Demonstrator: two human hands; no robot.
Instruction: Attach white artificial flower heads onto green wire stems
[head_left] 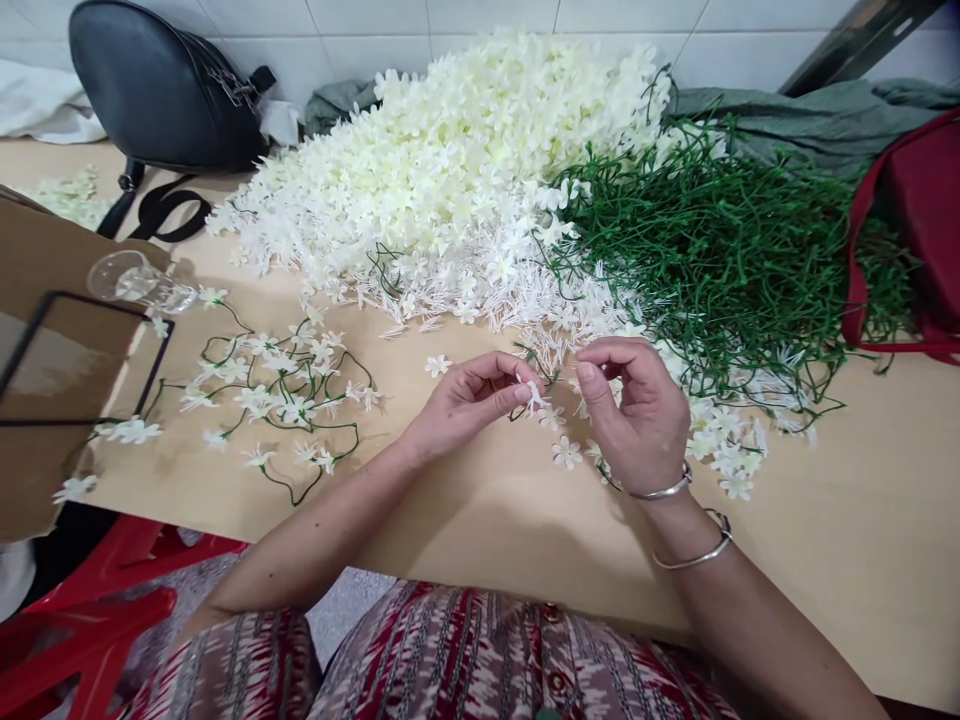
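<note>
Pinched between the thumb and fingers of my left hand (480,398) is a small white artificial flower piece (534,396). My right hand (636,412) is closed just to the right of it, thumb against curled fingers; whether anything is in that pinch I cannot make out. Below and between the hands, a loose white flower (567,452) lies on the table. Behind them rises a big heap of white and cream artificial petals (465,160), with thin white stamens (525,300) along its front. A tangle of green plastic stems (712,235) lies behind my right hand.
Green stems bearing white flowers (281,385) lie on the table (465,530) at left. Beyond them are a clear plastic cup (142,282) on its side and a cardboard box (67,330). A black bag (169,90) stands back left, a red bag (922,230) at right.
</note>
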